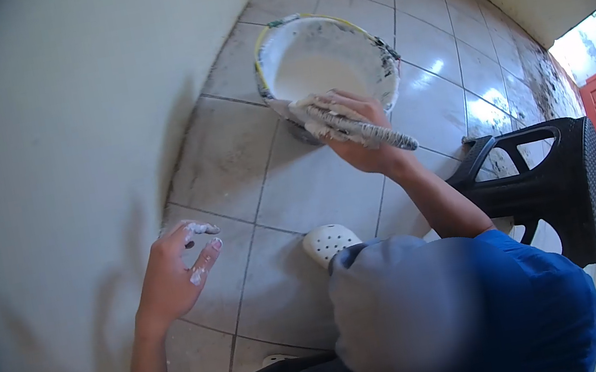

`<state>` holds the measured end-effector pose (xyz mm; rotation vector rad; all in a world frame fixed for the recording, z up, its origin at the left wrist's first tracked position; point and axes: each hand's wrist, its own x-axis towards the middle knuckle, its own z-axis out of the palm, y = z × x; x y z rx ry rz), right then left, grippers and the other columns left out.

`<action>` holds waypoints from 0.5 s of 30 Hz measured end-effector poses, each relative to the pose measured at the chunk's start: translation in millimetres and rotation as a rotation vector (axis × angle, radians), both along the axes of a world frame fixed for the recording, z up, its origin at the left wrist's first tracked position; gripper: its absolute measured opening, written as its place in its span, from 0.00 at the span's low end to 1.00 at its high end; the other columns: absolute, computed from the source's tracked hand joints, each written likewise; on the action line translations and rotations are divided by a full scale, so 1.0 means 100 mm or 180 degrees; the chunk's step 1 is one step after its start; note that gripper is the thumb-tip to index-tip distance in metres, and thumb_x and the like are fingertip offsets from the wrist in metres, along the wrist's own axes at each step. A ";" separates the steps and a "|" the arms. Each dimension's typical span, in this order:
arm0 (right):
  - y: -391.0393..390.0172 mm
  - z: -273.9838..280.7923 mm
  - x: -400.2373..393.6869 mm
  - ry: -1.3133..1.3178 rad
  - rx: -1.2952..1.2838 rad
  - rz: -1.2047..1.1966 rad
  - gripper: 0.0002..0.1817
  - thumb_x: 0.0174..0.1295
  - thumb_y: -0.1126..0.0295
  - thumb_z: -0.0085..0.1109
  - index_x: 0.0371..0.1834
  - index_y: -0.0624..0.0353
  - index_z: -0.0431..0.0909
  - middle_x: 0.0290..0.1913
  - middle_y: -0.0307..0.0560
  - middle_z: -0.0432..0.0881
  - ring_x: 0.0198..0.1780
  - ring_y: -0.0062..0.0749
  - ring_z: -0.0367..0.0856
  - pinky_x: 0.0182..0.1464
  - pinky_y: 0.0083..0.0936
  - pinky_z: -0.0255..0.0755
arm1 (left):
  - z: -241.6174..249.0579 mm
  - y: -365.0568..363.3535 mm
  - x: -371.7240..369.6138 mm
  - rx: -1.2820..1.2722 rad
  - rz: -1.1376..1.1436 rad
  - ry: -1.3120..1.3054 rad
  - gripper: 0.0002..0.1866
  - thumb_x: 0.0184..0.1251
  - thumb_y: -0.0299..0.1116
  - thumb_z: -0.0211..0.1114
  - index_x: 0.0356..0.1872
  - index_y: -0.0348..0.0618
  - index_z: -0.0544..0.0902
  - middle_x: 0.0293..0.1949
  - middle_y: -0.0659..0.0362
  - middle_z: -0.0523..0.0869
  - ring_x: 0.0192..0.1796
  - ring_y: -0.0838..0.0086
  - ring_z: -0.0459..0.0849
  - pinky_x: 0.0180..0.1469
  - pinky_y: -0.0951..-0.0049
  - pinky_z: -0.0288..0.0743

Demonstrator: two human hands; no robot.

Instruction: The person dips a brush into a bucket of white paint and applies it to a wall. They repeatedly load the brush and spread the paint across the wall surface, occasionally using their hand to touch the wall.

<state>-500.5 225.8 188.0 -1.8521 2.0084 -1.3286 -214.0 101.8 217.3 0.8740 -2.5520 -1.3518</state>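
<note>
Well, the tiled floor (243, 144) spans the view, with a black plastic stool (537, 187) at three o'clock. At one o'clock sits a bucket (394, 89) (its rim yellow and crusted) with pale, creamy liquid inside. A perforated white clog (324, 243) shows near six o'clock. The right hand (356, 108) grips a tool with a ridged, white-caked handle (372, 131) at the bucket's six o'clock rim. At eight o'clock, the left hand (177, 267) is open, fingers loosely bent, thumb apart, white smears on the fingertips.
</note>
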 end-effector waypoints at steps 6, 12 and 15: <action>0.17 -0.52 -0.99 -0.0217 0.0608 -0.0551 0.15 0.50 0.76 0.61 0.43 0.66 0.79 0.45 0.52 0.81 0.47 0.39 0.80 0.49 0.27 0.73 | -0.23 -0.31 -0.93 0.0698 -0.0008 -0.0092 0.12 0.62 0.33 0.61 0.40 0.35 0.78 0.39 0.53 0.82 0.44 0.72 0.80 0.45 0.71 0.74; 0.04 -0.71 -1.41 -0.1529 0.0930 -0.0912 0.18 0.50 0.76 0.61 0.47 0.65 0.76 0.42 0.48 0.81 0.43 0.28 0.80 0.47 0.22 0.72 | -0.49 -0.41 -1.69 0.0653 0.0117 -0.0089 0.17 0.64 0.34 0.60 0.49 0.36 0.73 0.46 0.53 0.79 0.47 0.70 0.79 0.46 0.71 0.74; -0.02 -0.81 -1.47 -0.1078 0.0852 -0.0786 0.18 0.49 0.75 0.62 0.46 0.64 0.77 0.42 0.48 0.81 0.43 0.29 0.80 0.46 0.24 0.73 | -0.56 -0.41 -1.90 0.0643 0.0155 -0.0209 0.20 0.65 0.35 0.59 0.55 0.38 0.69 0.52 0.53 0.74 0.50 0.69 0.78 0.48 0.71 0.72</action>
